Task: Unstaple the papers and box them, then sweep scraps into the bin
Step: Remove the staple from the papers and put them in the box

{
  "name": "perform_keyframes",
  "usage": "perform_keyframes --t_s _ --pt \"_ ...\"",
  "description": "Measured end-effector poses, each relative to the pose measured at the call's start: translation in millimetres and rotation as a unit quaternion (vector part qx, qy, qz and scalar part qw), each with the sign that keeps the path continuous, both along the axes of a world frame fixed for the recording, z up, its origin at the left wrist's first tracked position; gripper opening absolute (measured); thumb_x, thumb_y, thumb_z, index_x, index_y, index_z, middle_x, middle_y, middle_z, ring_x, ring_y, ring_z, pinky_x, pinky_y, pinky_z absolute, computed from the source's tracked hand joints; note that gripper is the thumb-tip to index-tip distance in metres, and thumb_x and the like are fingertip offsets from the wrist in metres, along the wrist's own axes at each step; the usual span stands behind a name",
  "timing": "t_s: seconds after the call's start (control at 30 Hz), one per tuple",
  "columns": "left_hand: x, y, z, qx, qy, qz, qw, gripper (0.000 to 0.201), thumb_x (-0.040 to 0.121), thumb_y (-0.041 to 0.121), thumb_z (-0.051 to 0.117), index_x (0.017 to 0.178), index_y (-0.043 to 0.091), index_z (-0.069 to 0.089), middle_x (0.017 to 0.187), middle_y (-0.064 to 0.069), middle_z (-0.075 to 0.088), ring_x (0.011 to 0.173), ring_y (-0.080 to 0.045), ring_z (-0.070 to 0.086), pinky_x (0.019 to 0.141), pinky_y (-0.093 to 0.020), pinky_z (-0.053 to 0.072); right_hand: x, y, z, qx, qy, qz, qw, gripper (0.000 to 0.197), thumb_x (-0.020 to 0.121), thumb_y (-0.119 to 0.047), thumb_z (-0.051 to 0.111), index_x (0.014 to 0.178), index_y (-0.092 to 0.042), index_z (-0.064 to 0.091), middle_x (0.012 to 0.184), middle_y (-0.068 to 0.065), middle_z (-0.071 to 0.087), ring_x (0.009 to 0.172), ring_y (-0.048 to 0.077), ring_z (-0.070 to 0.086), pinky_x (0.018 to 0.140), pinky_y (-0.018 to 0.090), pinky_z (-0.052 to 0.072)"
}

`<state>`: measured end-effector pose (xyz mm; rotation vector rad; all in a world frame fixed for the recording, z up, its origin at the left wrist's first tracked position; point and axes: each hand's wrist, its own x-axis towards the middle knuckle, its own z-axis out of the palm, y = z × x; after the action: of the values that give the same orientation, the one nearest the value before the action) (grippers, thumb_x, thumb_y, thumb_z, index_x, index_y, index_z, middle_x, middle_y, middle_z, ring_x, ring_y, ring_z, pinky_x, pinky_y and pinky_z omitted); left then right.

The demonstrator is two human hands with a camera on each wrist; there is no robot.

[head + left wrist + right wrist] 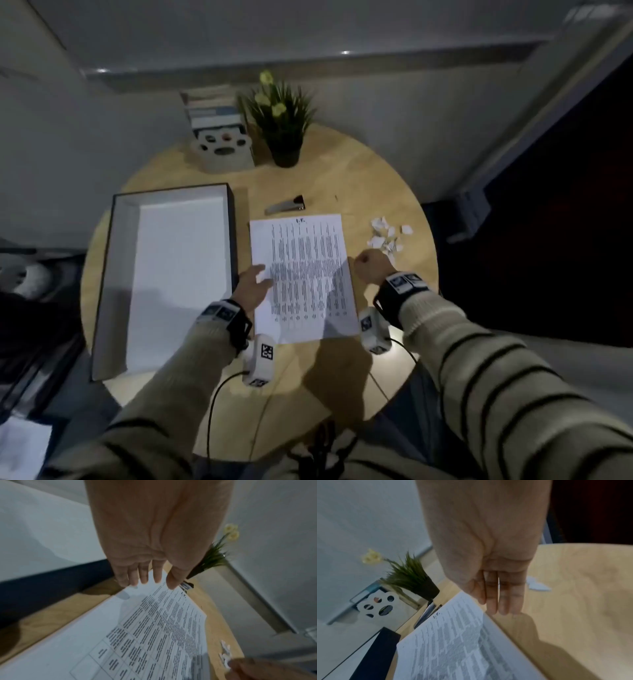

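Print on the papers (301, 277) is too blurred to read in any view; only columns/table rows and a short heading at the top. Can't tell how many sheets or whether a staple is in. Bin isn't identifiable; dark clutter at left edge of the head view is unreadable.

Head view shows whole layout: round wooden table (376, 171), open box (171, 274) w/ white inside and dark walls just left of the papers, stapler-like metal tool (286, 206) just beyond their top edge, scraps (388, 233) in a small pile to the right, near the table rim. Potted plant (281, 116) and a white holder w/ paw cutout (222, 147) stand at the far side.

Head view makes the right hand (371, 265) look fisted; right wrist cam shows fingers (503, 599) straight and together, tips down at the papers' right edge, holding nothing. Whether they touch the sheet or the table – can't tell. Scraps lie just beyond that hand.

Left hand (253, 287) is spread flat over the papers' left edge, next to the box wall. Left wrist cam shows fingers (142, 573) extended, tips at the sheet's margin, nothing gripped; contact likely but blurred. It also catches the right hand in its lower right corner, by the scraps.
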<state>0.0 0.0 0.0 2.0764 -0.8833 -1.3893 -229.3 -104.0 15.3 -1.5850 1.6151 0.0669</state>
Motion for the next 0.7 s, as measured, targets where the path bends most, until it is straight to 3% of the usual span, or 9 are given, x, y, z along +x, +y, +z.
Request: perform_keyframes --t_s 0.17,0.27,0.4,0.43,0.47,0.5,0.53,0.6,0.7 --pt "-1 -23 -21 0.040 -0.064 0.073 0.994 0.061 0.091 0.014 0.054 0.142 0.003 0.023 0.151 -0.018 0.024 0.136 -0.034 0.030 0.113 -0.040 0.027 29 -17 -17 -0.007 0.019 -0.104 0.994 0.025 0.099 -0.018 0.037 0.079 -0.005 0.043 0.067 0.003 0.042 0.082 0.022 0.046 0.070 0.030 0.035" --pt "-1 -33 -28 0.075 -0.084 0.120 0.986 0.062 0.090 0.016 0.052 0.143 0.006 0.021 0.149 -0.020 0.026 0.132 -0.038 0.033 0.111 -0.043 0.030 32 -24 -23 0.022 0.004 -0.139 0.990 0.013 0.096 -0.008 0.038 0.100 -0.004 0.050 0.088 0.009 0.051 0.086 0.023 0.048 0.073 0.033 0.046" --pt "-2 -41 -37 0.090 -0.110 0.118 0.983 0.048 0.089 0.017 0.052 0.133 0.004 0.040 0.141 -0.022 0.039 0.126 -0.039 0.041 0.106 -0.041 0.035 36 -29 -28 0.071 -0.007 -0.162 0.984 0.021 0.094 -0.003 0.043 0.074 -0.008 0.050 0.068 0.008 0.045 0.062 0.023 0.046 0.051 0.029 0.039" --pt "-3 -42 -37 0.084 -0.120 0.116 0.983 0.041 0.089 0.016 0.051 0.128 0.003 0.047 0.136 -0.023 0.042 0.122 -0.041 0.044 0.103 -0.041 0.038 37 -28 -28 0.079 -0.015 -0.162 0.983 0.018 0.095 -0.003 0.042 0.085 -0.008 0.056 0.080 0.013 0.053 0.069 0.026 0.053 0.056 0.033 0.045" --pt "-4 -42 -38 0.071 -0.124 0.116 0.983 0.035 0.088 0.015 0.051 0.121 0.002 0.052 0.129 -0.023 0.047 0.117 -0.041 0.048 0.099 -0.041 0.040 36 -26 -28 0.076 -0.023 -0.158 0.984 0.022 0.097 -0.003 0.040 0.110 -0.003 0.057 0.101 0.018 0.058 0.086 0.031 0.059 0.067 0.037 0.048" --pt "-5 -42 -38 0.051 -0.120 0.120 0.984 0.027 0.087 0.013 0.051 0.112 0.002 0.057 0.118 -0.020 0.054 0.111 -0.041 0.054 0.094 -0.041 0.045 36 -24 -27 0.074 -0.032 -0.152 0.985 0.034 0.098 -0.004 0.037 0.130 0.003 0.045 0.116 0.019 0.055 0.098 0.033 0.059 0.072 0.038 0.047" --pt "-7 -41 -34 0.028 -0.105 0.130 0.986 0.021 0.086 0.010 0.051 0.104 0.004 0.059 0.107 -0.017 0.060 0.103 -0.039 0.060 0.088 -0.040 0.049 36 -21 -27 0.072 -0.051 -0.146 0.985 0.040 0.099 -0.004 0.035 0.137 0.006 0.035 0.114 0.017 0.053 0.096 0.030 0.057 0.068 0.037 0.044" --pt "-12 -40 -27 -0.012 -0.066 0.157 0.985 0.024 0.086 0.005 0.049 0.109 0.004 0.054 0.108 -0.017 0.063 0.097 -0.032 0.062 0.083 -0.037 0.050 37 -13 -20 0.047 -0.106 -0.138 0.984 0.035 0.098 -0.003 0.032 0.131 0.007 0.035 0.095 0.007 0.045 0.083 0.023 0.050 0.065 0.036 0.041" --pt "-13 -37 -2 -0.102 -0.023 0.181 0.978 0.042 0.089 -0.001 0.041 0.131 -0.001 0.037 0.133 -0.019 0.051 0.119 -0.031 0.051 0.105 -0.041 0.041 38 -2 -1 -0.023 -0.194 -0.142 0.970 0.006 0.097 -0.002 0.032 0.101 -0.007 0.033 0.071 -0.001 0.032 0.058 0.014 0.034 0.051 0.027 0.030"
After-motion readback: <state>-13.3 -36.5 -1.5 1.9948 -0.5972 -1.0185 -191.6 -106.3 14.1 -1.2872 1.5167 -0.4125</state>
